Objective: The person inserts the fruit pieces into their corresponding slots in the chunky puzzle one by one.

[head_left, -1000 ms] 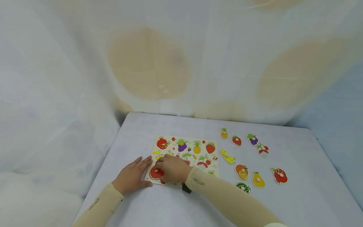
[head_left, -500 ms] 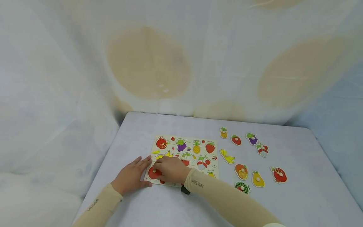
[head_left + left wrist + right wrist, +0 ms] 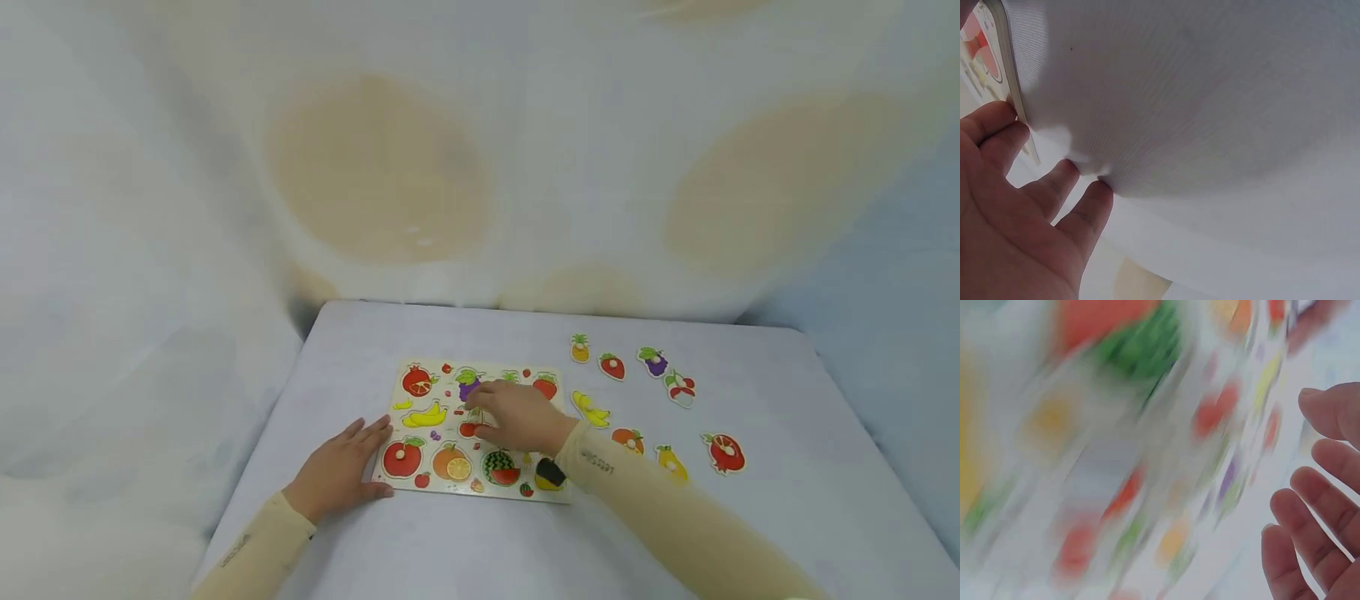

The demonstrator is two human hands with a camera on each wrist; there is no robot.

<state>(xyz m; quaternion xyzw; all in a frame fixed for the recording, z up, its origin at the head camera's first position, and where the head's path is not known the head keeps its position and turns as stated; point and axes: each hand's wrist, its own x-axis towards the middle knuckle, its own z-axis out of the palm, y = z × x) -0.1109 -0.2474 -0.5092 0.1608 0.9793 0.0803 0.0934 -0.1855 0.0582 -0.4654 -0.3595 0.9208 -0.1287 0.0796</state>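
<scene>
A wooden fruit puzzle board [image 3: 431,367] lies flat on the table in the head view. An apple piece [image 3: 402,458] with a round knob sits in its lower left corner. Beside that corner my left hand [image 3: 337,471] rests on the table, fingers spread; in the left wrist view its fingertips [image 3: 1005,111] meet the board's edge. My right hand [image 3: 521,417] hovers above the board's middle right, covering part of the cherries and pineapple pictures. In the right wrist view its fingers [image 3: 1282,506] are apart and loosely bent, holding nothing, while the board behind is blurred.
Right of the board lie loose knobbed pieces: pineapple [image 3: 580,348], strawberry [image 3: 612,367], grapes [image 3: 652,362], cherries [image 3: 680,387], bananas [image 3: 591,410], orange [image 3: 627,439], pear [image 3: 671,462] and pomegranate [image 3: 725,454]. My right forearm overlaps the orange and pear. A pale cloth hangs behind the table.
My right hand has left the apple piece's knob and moved right and away across the board. The left hand stays by the board's edge. The head view has shifted slightly.
</scene>
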